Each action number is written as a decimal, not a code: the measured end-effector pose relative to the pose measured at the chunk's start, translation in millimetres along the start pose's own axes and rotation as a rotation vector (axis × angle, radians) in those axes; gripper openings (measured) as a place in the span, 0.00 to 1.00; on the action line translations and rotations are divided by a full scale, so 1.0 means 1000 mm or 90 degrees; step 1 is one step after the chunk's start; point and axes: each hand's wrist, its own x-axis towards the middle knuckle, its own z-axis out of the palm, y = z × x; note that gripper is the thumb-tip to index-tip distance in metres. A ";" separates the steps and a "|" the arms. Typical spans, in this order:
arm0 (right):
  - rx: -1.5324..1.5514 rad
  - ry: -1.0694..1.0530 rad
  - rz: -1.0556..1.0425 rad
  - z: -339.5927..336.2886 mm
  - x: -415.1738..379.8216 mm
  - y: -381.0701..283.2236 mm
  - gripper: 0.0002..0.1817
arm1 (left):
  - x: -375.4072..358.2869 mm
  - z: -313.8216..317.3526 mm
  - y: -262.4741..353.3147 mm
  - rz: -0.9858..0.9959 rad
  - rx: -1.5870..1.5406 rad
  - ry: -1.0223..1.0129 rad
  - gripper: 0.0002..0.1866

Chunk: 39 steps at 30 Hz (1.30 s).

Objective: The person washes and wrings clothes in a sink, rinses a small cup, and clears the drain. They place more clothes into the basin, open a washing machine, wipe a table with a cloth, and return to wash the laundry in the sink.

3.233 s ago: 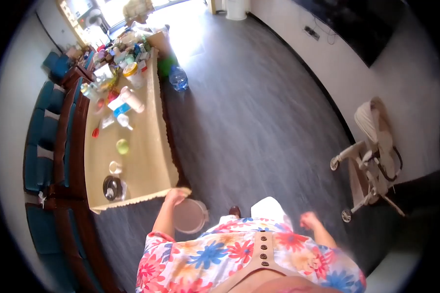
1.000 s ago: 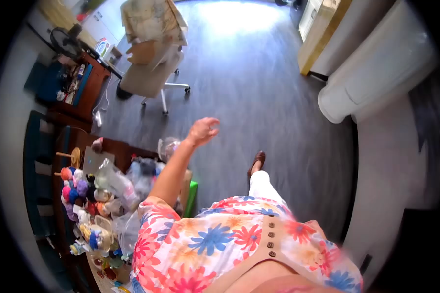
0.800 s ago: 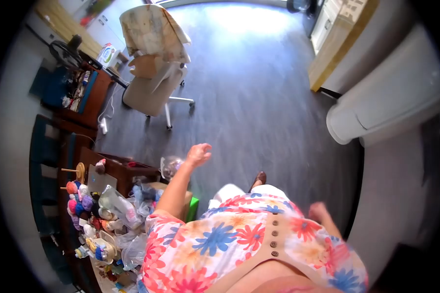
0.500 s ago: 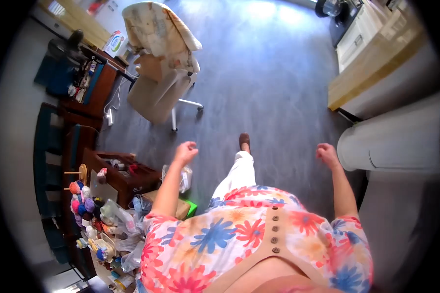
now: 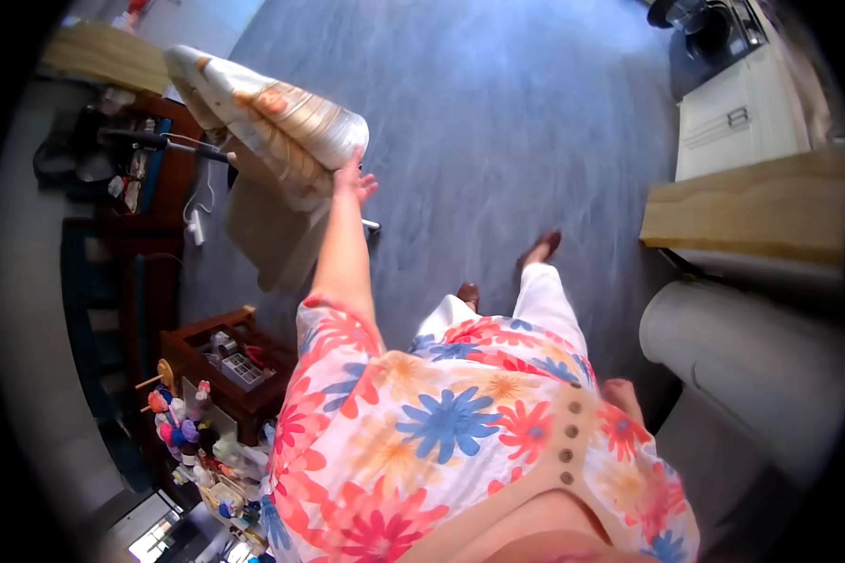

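My left hand (image 5: pixel 352 181) is stretched out at the right edge of the cloth-covered chair (image 5: pixel 277 113). Its fingers are apart and a fingertip overlaps the patterned cover; whether it presses on it I cannot tell. Low beside my floral top (image 5: pixel 451 422), my right hand (image 5: pixel 622 394) shows only in part and its fingers cannot be made out.
Grey floor (image 5: pixel 479 131) stretches ahead. A wooden drawer (image 5: pixel 230 361) stands open-topped at the left, beside colourful yarn balls (image 5: pixel 174 422). On the right are a wood-edged panel (image 5: pixel 751 208), a white rounded bin (image 5: pixel 723 342) and a white cabinet (image 5: pixel 742 122).
My left hand has reached forward to the chair, whose back now shows at a different angle. My right hand has dropped back beside my body. One foot has come forward on the right.
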 end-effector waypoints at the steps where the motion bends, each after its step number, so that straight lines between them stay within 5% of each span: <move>1: -0.046 -0.010 0.017 -0.004 -0.013 -0.031 0.12 | 0.029 0.001 0.003 -0.031 -0.107 0.020 0.36; 6: -0.079 -0.023 0.009 -0.080 0.056 -0.135 0.14 | 0.010 0.052 0.050 0.086 -0.335 0.097 0.25; 9: -0.182 -0.011 -0.020 -0.139 0.103 -0.257 0.11 | -0.011 0.050 0.066 0.181 -0.313 -0.181 0.21; 13: -0.115 -0.017 -0.171 -0.226 0.182 -0.419 0.11 | -0.101 0.005 0.039 0.267 -0.403 -0.349 0.21; 17: -0.159 0.028 -0.250 -0.234 0.200 -0.587 0.14 | -0.138 -0.022 -0.032 0.176 -0.505 0.092 0.24; 22: -0.271 -0.074 -0.325 -0.203 0.235 -0.684 0.16 | -0.157 -0.028 -0.067 0.163 -0.568 0.281 0.22; 28: -0.392 -0.132 -0.304 -0.194 0.251 -0.707 0.14 | -0.127 -0.026 -0.080 0.037 -0.611 0.433 0.09; 31: -0.382 -0.111 -0.279 -0.232 0.277 -0.706 0.15 | -0.087 -0.024 -0.098 -0.276 -0.461 0.480 0.10; 33: -0.362 -0.034 -0.197 -0.245 0.255 -0.715 0.16 | -0.056 0.066 -0.032 -0.487 0.141 0.393 0.18; 35: -0.275 0.003 -0.160 -0.265 0.255 -0.711 0.16 | 0.005 0.124 0.023 -0.421 0.677 0.019 0.15; 36: -0.251 0.001 -0.160 -0.265 0.256 -0.717 0.16 | 0.047 0.146 0.027 -0.251 0.889 -0.028 0.12; 37: -0.222 0.006 -0.154 -0.267 0.252 -0.718 0.16 | 0.075 0.185 0.063 -0.112 0.959 -0.102 0.11; 39: -0.168 -0.001 -0.149 -0.275 0.239 -0.698 0.16 | 0.144 0.243 0.097 0.036 0.872 -0.008 0.10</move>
